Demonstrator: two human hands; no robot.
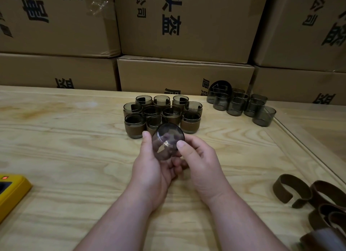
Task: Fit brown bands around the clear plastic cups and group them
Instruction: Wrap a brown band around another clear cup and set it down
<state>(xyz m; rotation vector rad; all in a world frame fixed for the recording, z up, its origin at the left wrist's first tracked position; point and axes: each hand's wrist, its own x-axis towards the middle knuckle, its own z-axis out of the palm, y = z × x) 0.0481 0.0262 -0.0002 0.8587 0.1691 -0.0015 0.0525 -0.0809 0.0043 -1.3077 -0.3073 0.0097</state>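
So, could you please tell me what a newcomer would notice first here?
Probably the two hands at centre, left hand and right hand, holding a bare clear cup together. Just behind stands the banded cup cluster, unbanded cups wait far right, and loose brown bands lie near right.

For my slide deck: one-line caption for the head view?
Both hands hold a bare cup before the banded cups; loose bands lie right.
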